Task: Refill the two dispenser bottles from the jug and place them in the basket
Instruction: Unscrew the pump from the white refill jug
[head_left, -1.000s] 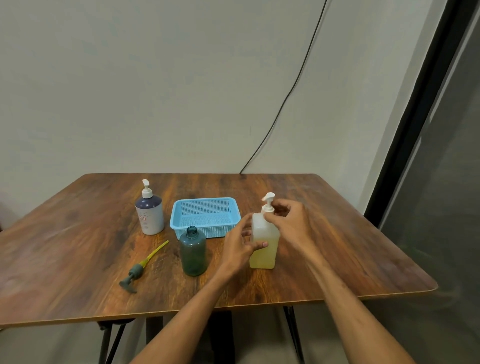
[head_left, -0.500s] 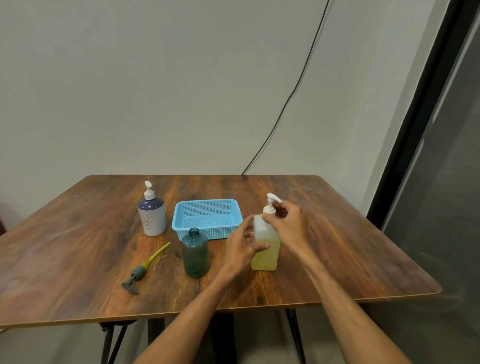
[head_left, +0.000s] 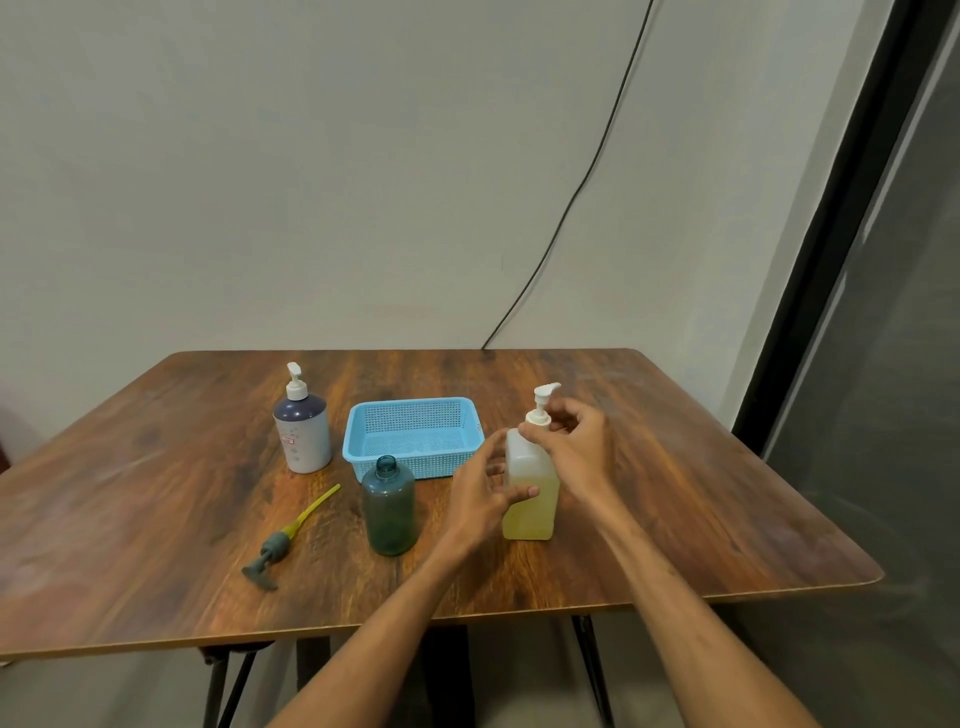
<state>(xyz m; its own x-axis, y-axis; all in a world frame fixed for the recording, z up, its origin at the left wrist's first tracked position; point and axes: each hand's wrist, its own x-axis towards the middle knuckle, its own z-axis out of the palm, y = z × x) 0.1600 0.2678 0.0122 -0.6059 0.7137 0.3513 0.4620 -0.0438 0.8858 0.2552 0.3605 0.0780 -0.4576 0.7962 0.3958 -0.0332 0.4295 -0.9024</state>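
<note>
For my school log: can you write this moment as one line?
left hand holds yellow bottle | right hand grips its white pump | green bottle open, upright | grey pump lying on table

Blue mesh basket (head_left: 413, 437), teal bottle (head_left: 389, 509), yellow-filled white-pump bottle (head_left: 531, 506), brown wood-grain table (head_left: 675, 493).

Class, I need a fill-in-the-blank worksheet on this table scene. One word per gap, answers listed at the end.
1. The grey pump with a yellow tube lies flat on the brown wooden table, to the ____ of the open teal translucent bottle.
2. The blue plastic mesh basket is ____.
3. The left hand holds the body of the clear square bottle and the right hand pinches its white pump; the liquid inside is ____.
Answers: left; empty; yellow.
</note>
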